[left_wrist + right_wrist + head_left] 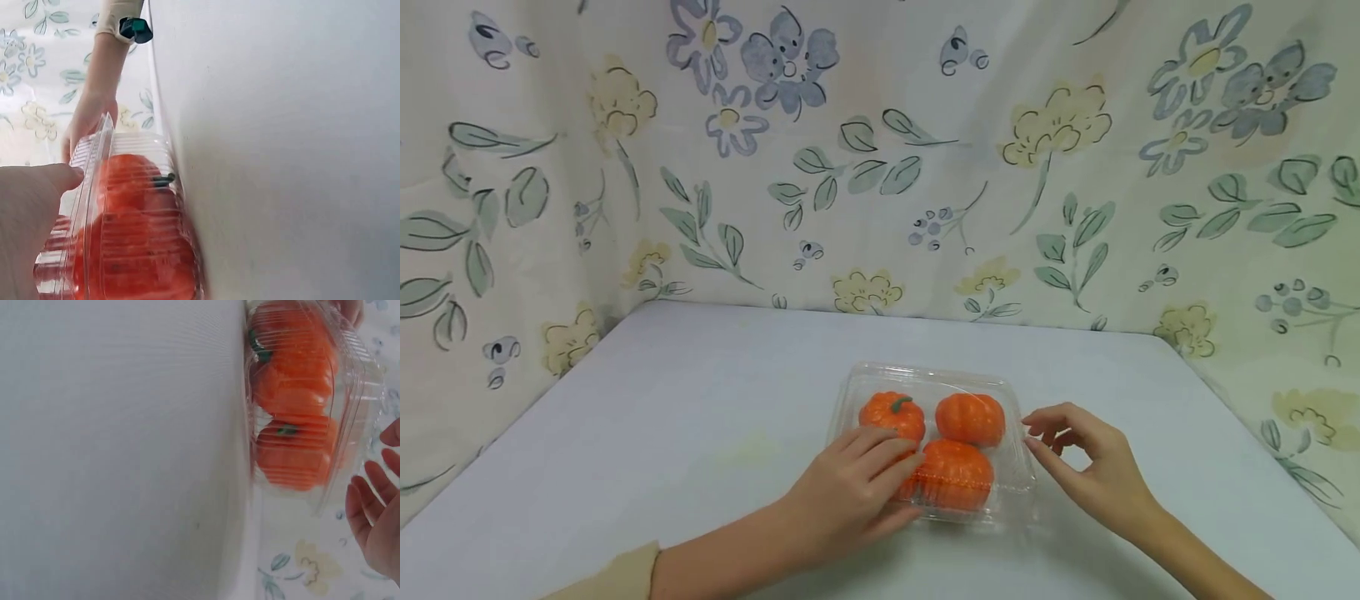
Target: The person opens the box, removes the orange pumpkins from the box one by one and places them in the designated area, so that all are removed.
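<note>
Resting loose left hand [852, 486] on clear box [932, 379] beneath, poising unclosed right hand [1108, 471] alongside, possibly risking slippage through lopsided pressing.

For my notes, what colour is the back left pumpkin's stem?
The stem is green, clearest in the head view.

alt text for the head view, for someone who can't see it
A clear plastic box of four orange pumpkins sits on a white table. A person's left-hand grip lies over its near left part; the right-hand grip is beside its right edge. Behind is a floral-patterned backdrop.
</note>
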A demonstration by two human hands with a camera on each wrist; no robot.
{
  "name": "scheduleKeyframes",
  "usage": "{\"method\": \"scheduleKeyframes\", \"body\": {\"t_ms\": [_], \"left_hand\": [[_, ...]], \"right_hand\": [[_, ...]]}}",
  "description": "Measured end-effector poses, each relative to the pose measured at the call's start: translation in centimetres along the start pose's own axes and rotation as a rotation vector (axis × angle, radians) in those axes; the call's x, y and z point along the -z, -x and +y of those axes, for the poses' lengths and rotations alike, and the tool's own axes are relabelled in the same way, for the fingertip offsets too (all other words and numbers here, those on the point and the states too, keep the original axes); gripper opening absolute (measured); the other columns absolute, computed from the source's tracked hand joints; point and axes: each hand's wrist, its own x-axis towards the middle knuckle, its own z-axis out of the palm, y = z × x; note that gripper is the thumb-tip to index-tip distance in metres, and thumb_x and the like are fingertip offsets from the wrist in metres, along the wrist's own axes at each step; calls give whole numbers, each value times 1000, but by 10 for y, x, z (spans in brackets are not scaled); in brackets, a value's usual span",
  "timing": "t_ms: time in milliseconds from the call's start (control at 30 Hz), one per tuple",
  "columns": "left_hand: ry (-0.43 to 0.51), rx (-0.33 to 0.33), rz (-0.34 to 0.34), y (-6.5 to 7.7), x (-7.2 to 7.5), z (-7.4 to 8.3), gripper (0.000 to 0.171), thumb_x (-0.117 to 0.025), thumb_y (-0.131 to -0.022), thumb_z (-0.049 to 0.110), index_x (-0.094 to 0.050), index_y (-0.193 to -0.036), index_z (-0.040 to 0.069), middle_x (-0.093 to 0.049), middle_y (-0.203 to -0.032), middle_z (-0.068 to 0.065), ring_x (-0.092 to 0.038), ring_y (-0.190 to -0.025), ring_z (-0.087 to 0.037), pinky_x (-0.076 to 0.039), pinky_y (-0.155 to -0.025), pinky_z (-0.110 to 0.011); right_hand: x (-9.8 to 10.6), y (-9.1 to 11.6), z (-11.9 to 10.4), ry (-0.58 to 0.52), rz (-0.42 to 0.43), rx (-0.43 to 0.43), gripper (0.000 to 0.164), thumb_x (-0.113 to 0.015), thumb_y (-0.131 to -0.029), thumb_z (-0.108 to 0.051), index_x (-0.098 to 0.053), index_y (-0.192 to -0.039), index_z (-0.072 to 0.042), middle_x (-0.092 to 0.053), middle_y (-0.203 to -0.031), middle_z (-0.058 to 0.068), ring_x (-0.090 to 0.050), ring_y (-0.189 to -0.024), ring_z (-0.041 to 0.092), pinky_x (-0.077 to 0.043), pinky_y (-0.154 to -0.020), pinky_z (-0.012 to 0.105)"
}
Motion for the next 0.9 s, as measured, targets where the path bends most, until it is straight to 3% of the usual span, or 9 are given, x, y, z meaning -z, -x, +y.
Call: {"method": "scheduleKeyframes", "body": {"t_ms": [200, 367, 533, 667, 900], "left_hand": [[-80, -27, 10, -10, -5, 8, 46, -88, -84, 47, -80, -113, 12, -75, -112, 0, -67, -103, -16, -59, -92, -30], [-125, -23, 0, -19, -10, 16, 42, -84, -86, 48, -80, -112, 15, -75, -110, 3, -68, -101, -15, -60, -91, -27], [-171, -41, -11, -27, -16, 25, 36, -80, -89, 44, -80, -113, 17, -75, -108, 3, -70, -102, -15, -60, -92, -27], [-177, -49, -21, -33, -19, 31, 33, -77, -93, 43, -80, -114, 18, -75, -108, 4, -70, -102, -14, -60, -93, -27], [-187, -41, -51, -40, -22, 34, 34, -74, -95, 45, -76, -117, 19, -72, -108, 8, -66, -100, -11, -58, -91, -24]], "right_hand": [[5, 4, 6, -133, -49, -126, 35, -66, -84, 26, -64, -109, 1, -67, -97, -5, -64, -83, 6, -56, -66, 17], [12, 5, 16, -323, -185, -219, 35, -58, -90, 25, -56, -113, -2, -61, -96, 3, -65, -77, 15, -57, -59, 25], [21, 7, 27, -471, -387, -430, 23, -52, -101, 10, -46, -118, -5, -57, -99, 4, -66, -82, 20, -60, -65, 30], [26, 7, 35, -604, -516, -596, 21, -48, -106, 0, -46, -121, -14, -58, -104, 0, -63, -89, 16, -61, -73, 30], [32, 7, 51, -870, -659, -745, 27, -43, -107, -3, -50, -126, -21, -62, -114, -4, -67, -96, 10, -61, -85, 28]]}}
